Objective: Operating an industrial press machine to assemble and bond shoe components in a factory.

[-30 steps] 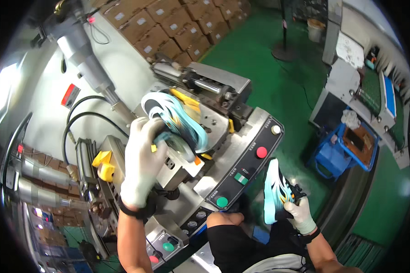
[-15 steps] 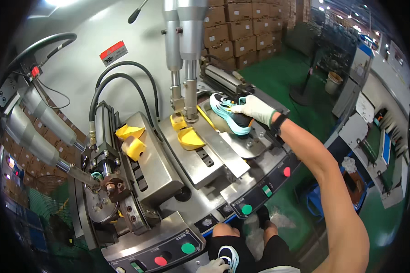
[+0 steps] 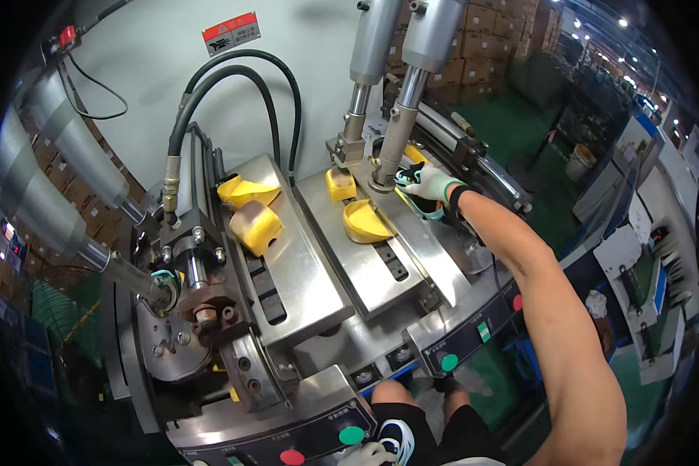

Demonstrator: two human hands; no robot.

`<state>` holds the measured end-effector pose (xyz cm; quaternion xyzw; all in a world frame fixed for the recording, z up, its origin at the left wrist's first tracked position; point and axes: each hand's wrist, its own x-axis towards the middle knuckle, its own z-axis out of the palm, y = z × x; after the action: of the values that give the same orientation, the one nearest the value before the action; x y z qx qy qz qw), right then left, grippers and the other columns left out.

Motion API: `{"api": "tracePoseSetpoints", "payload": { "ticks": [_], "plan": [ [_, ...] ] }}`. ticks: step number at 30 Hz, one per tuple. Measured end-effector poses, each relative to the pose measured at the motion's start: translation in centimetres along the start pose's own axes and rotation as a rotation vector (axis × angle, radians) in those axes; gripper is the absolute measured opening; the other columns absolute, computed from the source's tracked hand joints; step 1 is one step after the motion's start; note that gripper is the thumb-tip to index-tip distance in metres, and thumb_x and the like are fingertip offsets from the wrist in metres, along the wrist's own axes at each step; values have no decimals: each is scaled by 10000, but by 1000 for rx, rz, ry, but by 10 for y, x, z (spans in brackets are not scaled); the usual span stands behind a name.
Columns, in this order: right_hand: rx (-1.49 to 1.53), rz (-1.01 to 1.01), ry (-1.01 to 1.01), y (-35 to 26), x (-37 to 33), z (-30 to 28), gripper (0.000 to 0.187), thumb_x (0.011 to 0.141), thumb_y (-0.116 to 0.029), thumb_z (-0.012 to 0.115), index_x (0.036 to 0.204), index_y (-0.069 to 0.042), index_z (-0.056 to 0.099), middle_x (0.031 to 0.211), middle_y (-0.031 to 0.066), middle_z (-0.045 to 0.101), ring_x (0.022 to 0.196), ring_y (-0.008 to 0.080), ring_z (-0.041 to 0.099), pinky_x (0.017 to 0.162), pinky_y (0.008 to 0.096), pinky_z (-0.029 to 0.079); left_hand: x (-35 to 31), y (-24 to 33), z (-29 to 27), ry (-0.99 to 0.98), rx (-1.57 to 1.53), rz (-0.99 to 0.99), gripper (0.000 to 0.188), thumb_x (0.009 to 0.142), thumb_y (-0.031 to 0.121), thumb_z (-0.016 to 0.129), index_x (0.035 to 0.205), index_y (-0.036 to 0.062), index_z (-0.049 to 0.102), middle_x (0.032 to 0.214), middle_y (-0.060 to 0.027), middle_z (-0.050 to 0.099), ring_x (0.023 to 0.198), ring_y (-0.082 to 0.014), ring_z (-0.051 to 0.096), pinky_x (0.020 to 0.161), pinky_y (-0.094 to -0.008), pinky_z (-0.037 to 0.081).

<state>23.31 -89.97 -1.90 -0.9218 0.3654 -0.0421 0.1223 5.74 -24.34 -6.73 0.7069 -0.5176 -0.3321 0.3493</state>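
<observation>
My right hand, in a white glove, is closed on a running shoe in black, light blue and orange. It holds the shoe at the right station of a metal press, close behind a vertical press rod that covers part of it. At the lower edge, my left hand, also gloved, grips a second dark shoe with white and light-blue parts, close to my lap; the frame cuts this hand off. Yellow pads stand on the metal block left of the right hand.
More yellow pads sit on the left block. Thick black hoses arch behind it. A front panel carries a green button and a red button. Stacked cartons stand at the back, a bucket on the floor at right.
My right hand has moved the shoe left from the right-hand plate, in beside the press rods, and turned it. My left hand stays low with its shoe. The view has shifted.
</observation>
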Motion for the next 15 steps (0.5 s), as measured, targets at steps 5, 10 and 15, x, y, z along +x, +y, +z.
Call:
{"api": "tracePoseSetpoints", "payload": {
  "ticks": [5, 10, 15],
  "plan": [
    [123, -16, -153, -10, -54, -34, 634, 1021, -411, 679, 1432, 70, 633, 1262, 310, 747, 1234, 406, 722, 1090, 464, 549, -2, -10, 12, 39, 54, 37, 277, 886, 93, 638, 1155, 107, 700, 1189, -165, 639, 1125, -406, 649, 972, -483, 546],
    [470, -517, 207, -46, -311, -33, 768, 1038, -318, 685, 1634, 76, 402, 1692, 338, 403, 1614, 457, 366, 1339, 482, 302, -11, 14, 4, 31, 59, 48, 282, 863, 86, 656, 1141, 113, 696, 1185, -162, 658, 1127, -412, 662, 940, -498, 569],
    [85, -573, 43, -24, -427, 92, 933, 981, -397, 770, 1676, 47, 334, 1750, 334, 280, 1640, 528, 244, 1338, 610, 227, -6, 24, 9, -73, 124, -45, 262, 871, 195, 684, 1110, 169, 788, 1170, -83, 664, 1130, -331, 696, 941, -450, 593]
  ]
}}
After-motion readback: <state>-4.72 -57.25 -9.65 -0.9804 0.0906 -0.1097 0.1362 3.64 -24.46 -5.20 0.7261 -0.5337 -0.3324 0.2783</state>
